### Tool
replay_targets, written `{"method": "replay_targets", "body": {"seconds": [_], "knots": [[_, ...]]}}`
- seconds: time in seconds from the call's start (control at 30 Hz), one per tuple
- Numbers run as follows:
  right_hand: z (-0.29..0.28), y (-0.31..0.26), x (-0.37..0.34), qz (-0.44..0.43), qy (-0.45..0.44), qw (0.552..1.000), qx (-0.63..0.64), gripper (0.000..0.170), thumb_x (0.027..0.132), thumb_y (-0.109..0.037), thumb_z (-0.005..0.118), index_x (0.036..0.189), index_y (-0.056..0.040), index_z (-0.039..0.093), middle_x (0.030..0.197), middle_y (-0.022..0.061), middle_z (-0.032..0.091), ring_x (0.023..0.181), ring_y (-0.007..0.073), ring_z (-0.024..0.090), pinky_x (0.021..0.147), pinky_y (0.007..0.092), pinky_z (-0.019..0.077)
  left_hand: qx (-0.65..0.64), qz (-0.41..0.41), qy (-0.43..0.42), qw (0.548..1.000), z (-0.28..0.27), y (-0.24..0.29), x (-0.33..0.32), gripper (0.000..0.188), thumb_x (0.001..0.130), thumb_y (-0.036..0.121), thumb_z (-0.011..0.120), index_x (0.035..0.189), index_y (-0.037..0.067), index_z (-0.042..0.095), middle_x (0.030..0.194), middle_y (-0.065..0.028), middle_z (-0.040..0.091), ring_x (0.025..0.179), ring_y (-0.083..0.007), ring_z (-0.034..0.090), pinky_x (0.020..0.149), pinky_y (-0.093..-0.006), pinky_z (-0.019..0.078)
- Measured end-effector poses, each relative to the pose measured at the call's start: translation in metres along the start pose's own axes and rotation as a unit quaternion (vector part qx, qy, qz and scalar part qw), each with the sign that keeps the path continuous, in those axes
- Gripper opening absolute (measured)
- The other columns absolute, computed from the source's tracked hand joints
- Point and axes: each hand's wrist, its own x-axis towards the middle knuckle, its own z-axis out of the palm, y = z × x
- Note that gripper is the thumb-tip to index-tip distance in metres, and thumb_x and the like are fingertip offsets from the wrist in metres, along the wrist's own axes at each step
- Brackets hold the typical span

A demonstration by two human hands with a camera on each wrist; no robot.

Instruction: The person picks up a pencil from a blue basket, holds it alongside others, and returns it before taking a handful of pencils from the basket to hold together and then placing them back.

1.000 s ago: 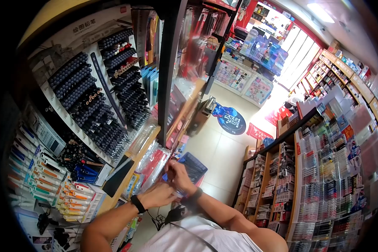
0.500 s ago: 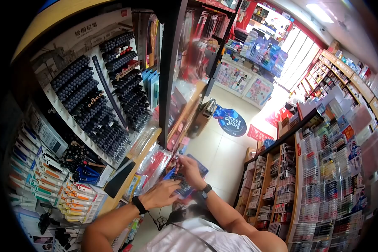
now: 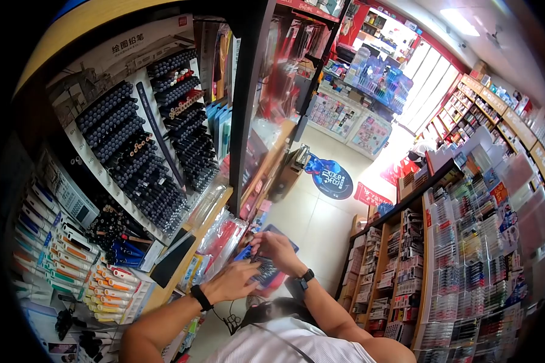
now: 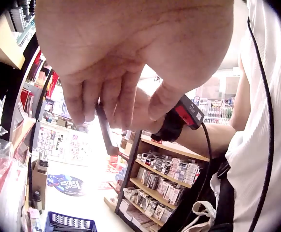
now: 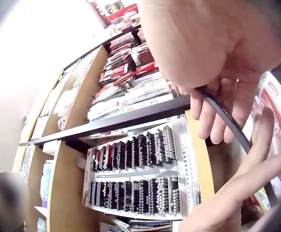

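In the head view my right hand (image 3: 277, 251) is raised in front of me, with my left hand (image 3: 229, 282) lower and to its left. A slim dark pencil (image 5: 227, 118) runs from the curled fingers of my right hand to my left hand in the right wrist view. There it passes between the left thumb and fingers. From the left wrist, the pencil (image 4: 106, 133) shows among the left fingers, one end sticking out. Below both hands is a blue plastic basket (image 4: 72, 218) with dark slim items inside, partly covered by them in the head view.
A display rack of drawing pencils (image 3: 118, 130) stands at my left, with orange and white pens (image 3: 72, 254) beneath. Plastic-wrapped packets (image 3: 221, 242) lie along the shelf edge near my left hand. Stocked shelves (image 3: 399, 266) line the right, across the tiled floor (image 3: 312, 242).
The hands were close together a second ago. The right hand then moved up and away from the left, and its wrist has since shifted slightly right. The left hand has barely moved.
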Motion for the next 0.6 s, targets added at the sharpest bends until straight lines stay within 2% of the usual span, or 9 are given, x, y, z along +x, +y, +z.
{"method": "replay_targets", "body": {"seconds": [0.27,0.33,0.43,0.6], "knots": [[0.006,-0.013,-0.010,0.005,-0.017,0.999,0.043,0.040,0.109,-0.033,0.041,0.120,-0.0012,0.062,0.106,0.0057,0.069,0.096,0.0121,0.065,0.084,0.0277,0.0514,-0.002,0.002,0.007,1.000,-0.001,0.001,0.003,0.026,0.085,0.017,0.069,0.100,-0.003,0.071,0.130,-0.0209,0.064,0.109,-0.0352,0.064,0.100,-0.0420,0.0481],[0.003,-0.009,-0.009,0.021,0.024,0.999,0.024,0.036,0.105,-0.030,0.050,0.123,-0.0008,0.060,0.104,0.0061,0.068,0.094,0.0158,0.065,0.084,0.0300,0.0510,-0.004,0.024,0.037,0.999,0.001,-0.002,0.002,0.023,0.084,0.015,0.070,0.098,-0.002,0.071,0.130,-0.0200,0.064,0.110,-0.0338,0.064,0.099,-0.0425,0.0481],[-0.006,0.005,-0.003,0.024,0.068,0.997,0.042,0.030,0.104,-0.027,0.054,0.117,-0.0004,0.062,0.098,0.0053,0.068,0.087,0.0150,0.065,0.078,0.0292,0.0519,-0.011,0.015,0.018,1.000,-0.001,-0.003,0.002,0.025,0.084,0.015,0.069,0.101,-0.002,0.070,0.133,-0.0193,0.062,0.119,-0.0334,0.059,0.104,-0.0405,0.0462],[-0.003,0.005,-0.002,0.021,0.082,0.996,0.027,0.028,0.103,-0.025,0.056,0.112,0.0004,0.063,0.092,0.0052,0.067,0.082,0.0159,0.065,0.073,0.0295,0.0520,-0.010,0.024,0.031,0.999,-0.005,0.002,0.004,0.024,0.084,0.013,0.069,0.102,-0.002,0.070,0.129,-0.0161,0.064,0.117,-0.0319,0.060,0.102,-0.0396,0.0470]]}}
